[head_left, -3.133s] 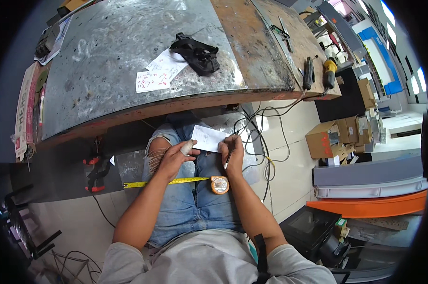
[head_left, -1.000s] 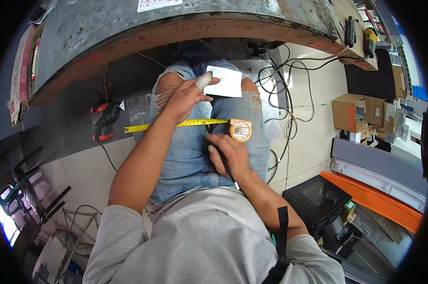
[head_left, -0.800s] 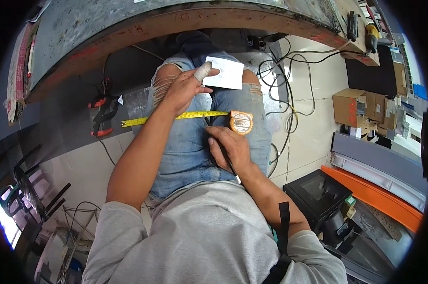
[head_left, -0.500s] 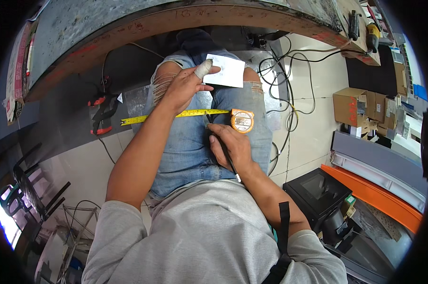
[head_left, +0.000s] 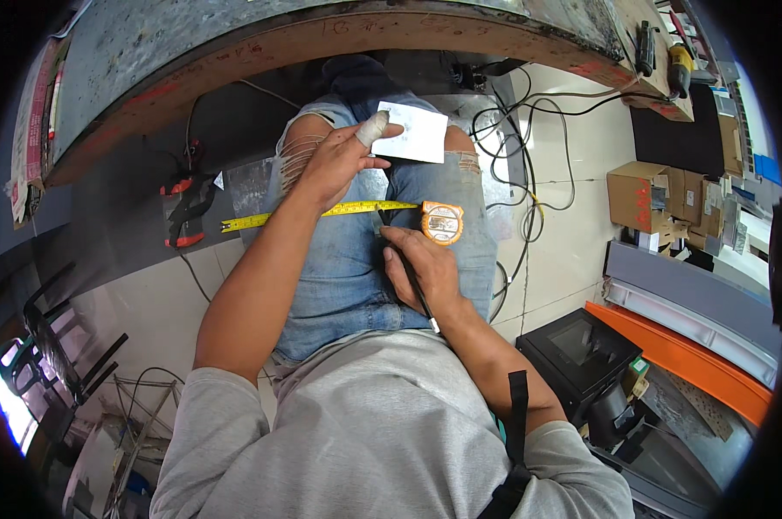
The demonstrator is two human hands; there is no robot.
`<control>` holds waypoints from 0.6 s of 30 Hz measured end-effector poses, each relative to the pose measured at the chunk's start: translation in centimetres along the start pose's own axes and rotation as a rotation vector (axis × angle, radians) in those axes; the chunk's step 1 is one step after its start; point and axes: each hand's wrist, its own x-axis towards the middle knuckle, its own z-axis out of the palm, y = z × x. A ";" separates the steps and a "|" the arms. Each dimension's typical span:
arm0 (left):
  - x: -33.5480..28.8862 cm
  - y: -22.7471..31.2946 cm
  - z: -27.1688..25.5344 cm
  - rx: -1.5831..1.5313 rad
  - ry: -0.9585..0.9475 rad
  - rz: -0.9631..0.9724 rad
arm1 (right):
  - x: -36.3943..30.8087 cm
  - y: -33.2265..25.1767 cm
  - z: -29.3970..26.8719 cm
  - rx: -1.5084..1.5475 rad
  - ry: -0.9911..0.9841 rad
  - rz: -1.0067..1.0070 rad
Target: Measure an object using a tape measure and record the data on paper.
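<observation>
We are holding the white paper (head_left: 418, 138) near our knees (head_left: 457, 141) in the left hand (head_left: 335, 169) and gripping the black pen (head_left: 423, 297) in the right hand (head_left: 425, 264), while the orange tape measure (head_left: 443, 223) is lying on our thighs (head_left: 464, 186), its yellow strip (head_left: 347, 208) stretching leftward.

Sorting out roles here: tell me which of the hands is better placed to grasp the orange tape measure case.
Probably the right hand: it is beside the orange case, though holding a black pen. The left hand is farther away, holding white paper.
</observation>
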 end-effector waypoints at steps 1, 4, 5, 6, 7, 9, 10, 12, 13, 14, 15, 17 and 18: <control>0.0 0.0 0.0 -0.003 0.001 -0.002 | 0.0 0.0 0.0 0.000 0.000 -0.001; 0.0 0.1 0.0 -0.005 -0.002 -0.007 | 0.0 0.0 0.0 -0.004 -0.001 0.005; -0.1 0.2 0.0 -0.005 -0.007 -0.011 | -0.1 0.1 -0.1 0.013 0.000 0.008; 0.0 0.2 0.0 -0.006 -0.007 -0.011 | -0.1 0.1 -0.1 0.030 0.000 0.012; 0.0 0.1 0.1 -0.006 0.000 -0.010 | -0.1 0.1 -0.1 0.029 0.000 0.011; 0.0 0.1 0.0 -0.007 0.007 -0.009 | -0.1 0.0 0.0 0.024 0.017 0.004; -0.1 0.1 0.1 -0.003 0.003 -0.005 | -0.1 0.1 0.0 0.024 0.017 0.004; -0.1 0.2 0.1 0.002 -0.001 -0.001 | -0.2 0.2 0.0 0.016 0.009 0.006; -0.1 0.3 0.2 0.015 0.012 -0.023 | -0.1 0.1 0.0 0.016 0.009 0.005; -0.1 0.4 0.2 0.027 0.026 -0.045 | -0.1 0.1 0.0 0.009 0.002 0.013; -0.2 0.5 0.4 0.027 0.026 -0.045 | -0.1 0.0 0.0 0.001 -0.005 0.020; -0.5 0.9 0.9 0.016 0.055 -0.012 | -0.1 0.0 0.0 0.005 -0.005 0.020; -0.4 0.9 0.9 0.016 0.055 -0.012 | 0.0 0.0 -0.1 0.009 -0.004 0.020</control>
